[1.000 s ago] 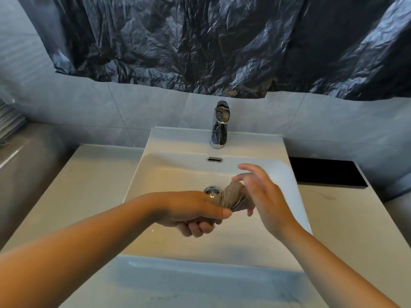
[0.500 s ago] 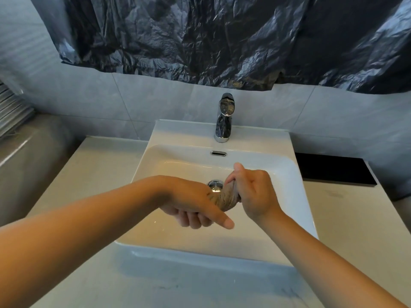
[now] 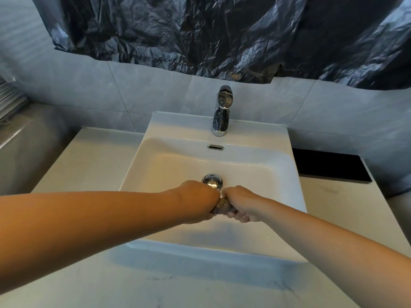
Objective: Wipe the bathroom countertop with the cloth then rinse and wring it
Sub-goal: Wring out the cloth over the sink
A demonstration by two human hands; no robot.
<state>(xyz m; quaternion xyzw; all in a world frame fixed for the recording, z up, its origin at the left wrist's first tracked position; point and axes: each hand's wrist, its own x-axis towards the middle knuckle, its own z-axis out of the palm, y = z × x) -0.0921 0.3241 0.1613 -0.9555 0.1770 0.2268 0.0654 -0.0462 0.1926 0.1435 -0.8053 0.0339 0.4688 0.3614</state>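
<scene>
The cloth is a small brown twist, mostly hidden, squeezed between two fists over the front of the sink, just nearer than the drain. The left hand and the right hand sit knuckle to knuckle, each grip closed tight round one end. Behind stands the tap. The pale table runs either side, with a black mat on the right.

- Left hand and right hand grip a twisted cloth, knuckles together, centre frame.
- Below them, the white sink; chrome faucet upper centre.
</scene>
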